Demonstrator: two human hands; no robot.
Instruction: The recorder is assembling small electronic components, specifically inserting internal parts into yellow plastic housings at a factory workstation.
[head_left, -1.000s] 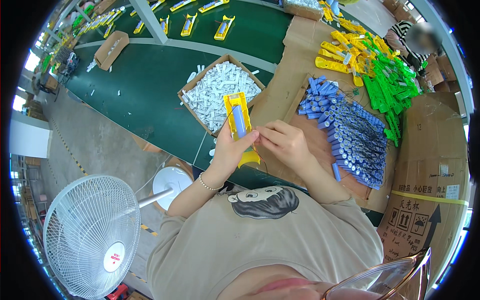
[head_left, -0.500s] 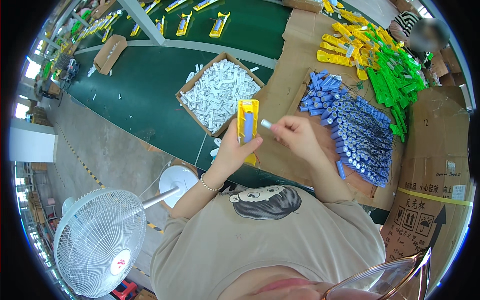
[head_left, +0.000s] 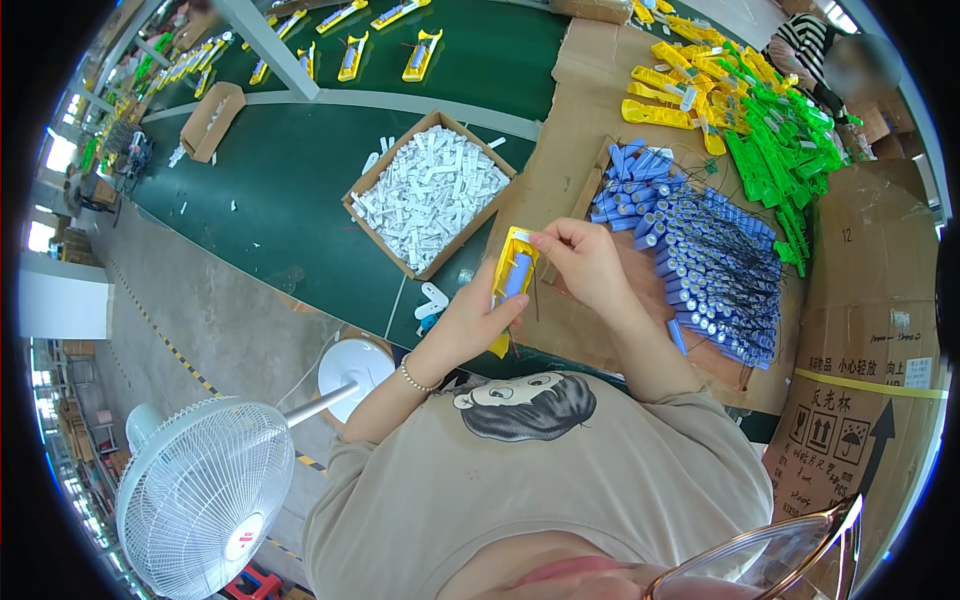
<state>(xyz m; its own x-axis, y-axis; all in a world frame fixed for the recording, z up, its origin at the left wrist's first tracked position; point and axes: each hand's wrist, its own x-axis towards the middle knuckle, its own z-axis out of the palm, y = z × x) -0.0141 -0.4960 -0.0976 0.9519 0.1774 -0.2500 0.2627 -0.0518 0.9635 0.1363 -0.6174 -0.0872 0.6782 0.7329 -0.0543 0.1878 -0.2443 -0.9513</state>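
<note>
Conveyor belt: open carton of small parts on it, left of cardboard sheet; pile of cylindrical cells on sheet, right of carton; plastic housings behind pile; large sealed box at far right; standing fan on floor, lower left
</note>
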